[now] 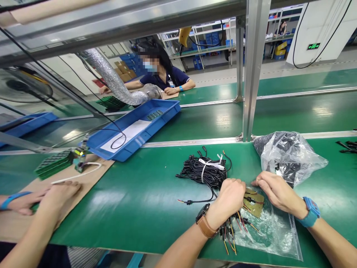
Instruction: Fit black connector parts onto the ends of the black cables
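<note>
My left hand [231, 195] is closed over black cables, beside a coiled bundle of black cables [205, 171] bound with a white tie. Below that hand, several stripped cable ends [231, 238] with red, yellow and black wires fan out over a clear plastic bag [275, 232]. The bag lies flat on the green table and has a yellowish board or card [256, 204] at its upper part, with a cable end across it. At the bag's upper edge, my right hand [279, 194] has its fingers curled together, seemingly pinching the plastic; its fingertips are partly hidden.
A filled clear bag with dark contents [290, 156] stands behind my right hand. Further back are a metal post [252, 74] and a blue tray [134, 143]. At left, a co-worker's hands [60, 193] rest on cardboard near green boards [54, 163]. Another person sits opposite.
</note>
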`<state>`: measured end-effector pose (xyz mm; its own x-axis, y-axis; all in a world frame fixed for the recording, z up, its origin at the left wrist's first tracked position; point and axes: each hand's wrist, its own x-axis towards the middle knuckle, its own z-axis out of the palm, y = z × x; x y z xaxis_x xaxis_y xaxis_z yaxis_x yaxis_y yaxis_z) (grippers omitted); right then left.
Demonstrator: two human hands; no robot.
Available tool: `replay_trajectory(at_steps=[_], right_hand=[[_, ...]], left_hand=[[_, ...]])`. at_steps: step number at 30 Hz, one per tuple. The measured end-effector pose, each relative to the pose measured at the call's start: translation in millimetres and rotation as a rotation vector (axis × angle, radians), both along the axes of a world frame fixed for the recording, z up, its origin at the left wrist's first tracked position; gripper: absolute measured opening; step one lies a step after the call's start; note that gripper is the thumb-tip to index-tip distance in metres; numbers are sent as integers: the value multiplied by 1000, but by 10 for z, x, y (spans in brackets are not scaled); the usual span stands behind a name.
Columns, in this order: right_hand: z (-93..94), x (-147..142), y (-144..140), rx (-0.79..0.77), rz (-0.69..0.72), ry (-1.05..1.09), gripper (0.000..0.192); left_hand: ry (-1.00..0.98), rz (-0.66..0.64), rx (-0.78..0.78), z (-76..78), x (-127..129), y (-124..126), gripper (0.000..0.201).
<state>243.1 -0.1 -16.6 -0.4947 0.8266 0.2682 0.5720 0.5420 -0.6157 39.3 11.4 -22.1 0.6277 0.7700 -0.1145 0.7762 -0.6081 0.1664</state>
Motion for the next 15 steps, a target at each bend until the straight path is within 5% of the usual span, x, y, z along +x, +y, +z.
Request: replay_trajectory(at_steps=[11, 15], right_hand=[[-1, 18, 8, 6, -38, -33, 38], [-21, -31, -15, 3, 74, -32, 39]], left_hand=[[-25, -6, 73, 19, -26, -65, 22], [-24, -3, 59, 41, -28, -71, 23]])
